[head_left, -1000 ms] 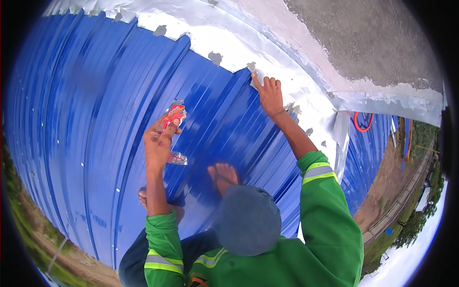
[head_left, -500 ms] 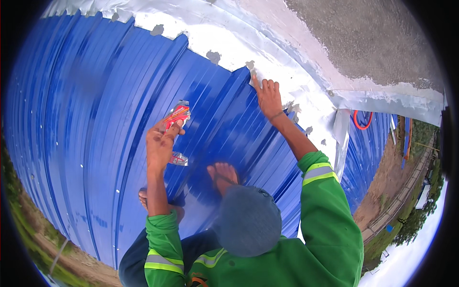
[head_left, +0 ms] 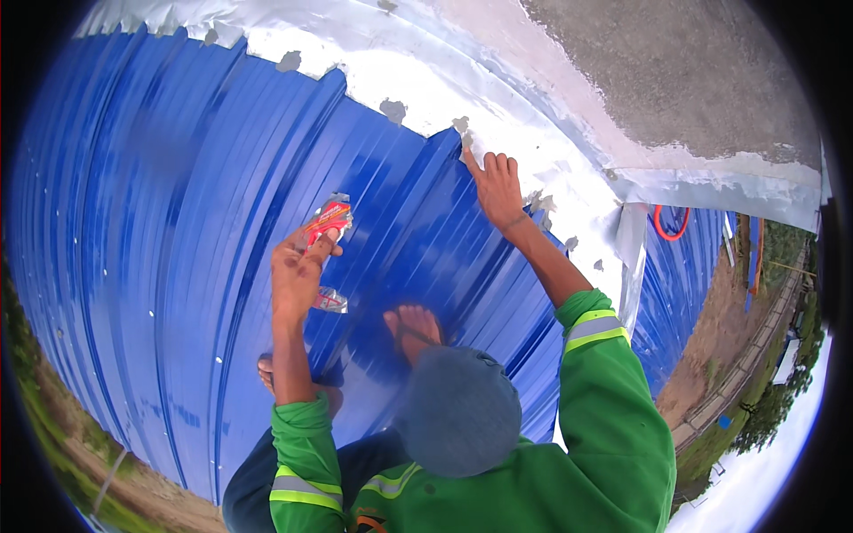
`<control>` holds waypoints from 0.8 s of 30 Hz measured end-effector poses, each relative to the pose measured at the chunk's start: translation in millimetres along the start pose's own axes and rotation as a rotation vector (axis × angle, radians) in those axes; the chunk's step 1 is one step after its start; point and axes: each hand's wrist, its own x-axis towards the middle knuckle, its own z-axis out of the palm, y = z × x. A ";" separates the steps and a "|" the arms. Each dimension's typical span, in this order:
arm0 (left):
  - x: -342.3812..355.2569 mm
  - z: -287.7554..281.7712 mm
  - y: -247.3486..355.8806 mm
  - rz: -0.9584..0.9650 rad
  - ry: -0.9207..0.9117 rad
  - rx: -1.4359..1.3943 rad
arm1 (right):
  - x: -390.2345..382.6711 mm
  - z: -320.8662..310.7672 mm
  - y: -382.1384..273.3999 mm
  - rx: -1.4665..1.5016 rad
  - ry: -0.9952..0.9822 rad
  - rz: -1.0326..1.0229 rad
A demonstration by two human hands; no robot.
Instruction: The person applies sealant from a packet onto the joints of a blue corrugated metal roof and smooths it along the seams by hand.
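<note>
A red and silver foil packet (head_left: 330,218) is gripped in my left hand (head_left: 296,271), thumb pressed over it, above the blue ribbed roofing sheet (head_left: 222,186). Beneath that hand, a silver piece with red print (head_left: 330,300) sticks out; whether it joins the packet I cannot tell. My right hand (head_left: 499,191) reaches up to the roof's edge with nothing in its grasp. Its index finger is stretched out against a grey smear of sealant (head_left: 461,125), the other fingers curled. There the silvery flashing (head_left: 400,75) overlaps a raised rib.
More grey dabs (head_left: 393,110) line the flashing's edge. A rough concrete wall (head_left: 675,80) rises beyond it. My sandalled foot (head_left: 414,329) stands on the sheet. A red hose loop (head_left: 671,224) lies at the right, and the roof drops off to ground on both sides.
My right index fingertip has slid slightly downward, away from the top of the sealant smear. My left hand keeps the packet in nearly the same place.
</note>
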 end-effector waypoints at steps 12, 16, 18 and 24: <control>2.7 -0.6 3.4 0.045 -0.036 -0.001 | 2.1 -1.5 42.0 -0.025 0.084 0.189; 3.7 4.7 1.6 0.084 -0.067 -0.035 | -14.5 -36.2 54.3 0.213 0.174 0.374; 5.6 9.9 1.8 0.095 -0.059 -0.016 | -25.8 -62.5 46.5 0.312 0.250 0.425; 6.0 19.8 13.0 0.122 -0.073 -0.072 | -58.8 -142.4 -42.7 1.441 -0.087 0.228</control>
